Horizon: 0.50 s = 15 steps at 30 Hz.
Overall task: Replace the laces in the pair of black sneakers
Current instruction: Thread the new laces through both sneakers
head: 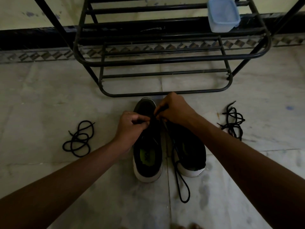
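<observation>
Two black sneakers with white soles stand side by side on the floor, toes away from me. Over the eyelets of the left sneaker my left hand pinches a black lace, fingers curled. My right hand pinches the same lace just to the right, above the toe area. That lace trails down between the shoes and loops on the floor near the heels. The right sneaker is partly hidden by my right wrist. A loose black lace lies coiled at the left. Another tangled lace lies at the right.
A black metal shoe rack stands directly beyond the sneakers against the wall. A pale blue lidded plastic box sits on its upper right shelf. The floor is light marble tile with a patterned border along the wall.
</observation>
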{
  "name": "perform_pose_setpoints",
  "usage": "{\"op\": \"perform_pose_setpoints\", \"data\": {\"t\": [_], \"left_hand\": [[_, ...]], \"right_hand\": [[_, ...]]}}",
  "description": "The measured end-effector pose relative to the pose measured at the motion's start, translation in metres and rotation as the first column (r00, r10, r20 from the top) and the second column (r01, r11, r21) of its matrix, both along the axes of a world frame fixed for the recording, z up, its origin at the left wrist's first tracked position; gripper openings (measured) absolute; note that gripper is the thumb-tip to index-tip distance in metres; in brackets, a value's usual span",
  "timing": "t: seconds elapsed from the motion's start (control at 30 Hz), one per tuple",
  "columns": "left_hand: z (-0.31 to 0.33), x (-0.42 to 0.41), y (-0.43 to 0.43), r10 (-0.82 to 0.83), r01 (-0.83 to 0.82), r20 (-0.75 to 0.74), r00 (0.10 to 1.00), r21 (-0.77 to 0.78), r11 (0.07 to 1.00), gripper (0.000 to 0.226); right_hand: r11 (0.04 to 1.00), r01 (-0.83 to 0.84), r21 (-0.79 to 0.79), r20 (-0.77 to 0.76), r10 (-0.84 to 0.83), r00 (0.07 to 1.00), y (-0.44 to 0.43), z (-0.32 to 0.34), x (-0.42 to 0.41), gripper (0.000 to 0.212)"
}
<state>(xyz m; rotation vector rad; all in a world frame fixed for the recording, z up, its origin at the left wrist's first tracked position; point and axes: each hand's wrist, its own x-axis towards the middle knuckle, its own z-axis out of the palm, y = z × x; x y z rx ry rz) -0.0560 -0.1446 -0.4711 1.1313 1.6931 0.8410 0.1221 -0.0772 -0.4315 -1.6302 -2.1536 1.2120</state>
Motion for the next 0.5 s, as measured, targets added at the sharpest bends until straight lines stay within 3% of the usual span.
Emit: {"op": "perform_pose_setpoints", "data": {"t": [0.3, 0.5], "left_hand": [[0.002, 0.001, 0.0, 0.018, -0.018, -0.018, 1.0, -0.013, 1.0, 0.02], [0.0, 0.002, 0.001, 0.033, -0.033, -0.032, 0.999, 0.002, 0.999, 0.024]], "right_hand": [[0.999, -0.033, 0.011, 0.03, 0.033, 0.999, 0.002, -0.002, -0.005, 0.014], [0.987, -0.092, 0.131, 0.091, 0.08, 0.993, -0.003, -0.002, -0.013, 0.016]]}}
